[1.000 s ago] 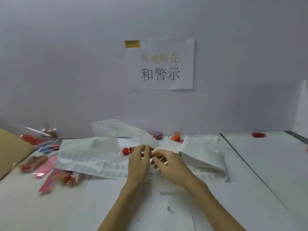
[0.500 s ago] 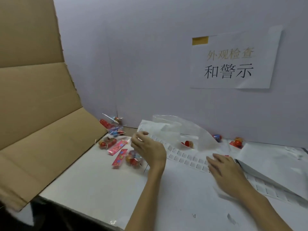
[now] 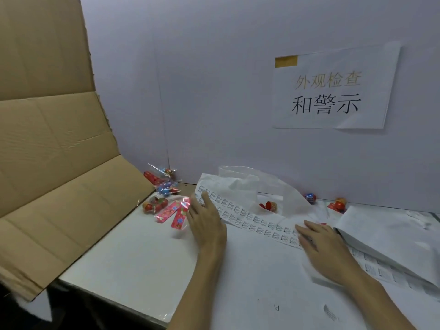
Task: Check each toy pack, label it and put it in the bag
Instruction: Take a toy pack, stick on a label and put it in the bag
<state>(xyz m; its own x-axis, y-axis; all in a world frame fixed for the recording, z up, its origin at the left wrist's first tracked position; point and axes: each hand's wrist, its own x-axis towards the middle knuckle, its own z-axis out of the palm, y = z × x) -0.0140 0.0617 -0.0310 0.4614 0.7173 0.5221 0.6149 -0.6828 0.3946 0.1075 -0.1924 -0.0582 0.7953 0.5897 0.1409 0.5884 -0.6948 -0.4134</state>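
My left hand (image 3: 207,220) is at the left end of the label sheet (image 3: 250,217) and pinches a toy pack (image 3: 179,216) with a red card by its clear wrapper; the pack hangs just off the white table (image 3: 133,258). My right hand (image 3: 321,248) rests flat, fingers straight, on the right part of the label sheet. Behind the sheet lies the clear plastic bag (image 3: 269,184) with a small red toy (image 3: 270,206) inside. More toy packs (image 3: 156,204) lie in a heap to the left, near the back wall.
A big open cardboard box flap (image 3: 59,186) slopes up along the table's left side. A stack of white sheets (image 3: 392,234) lies at the right. Two loose toy eggs (image 3: 310,197) (image 3: 340,203) sit against the wall, under a paper sign (image 3: 333,91).
The view swung left. My hands separated: the left went to the toy packs and lifted one with a red card, the right dropped flat onto the label sheet.
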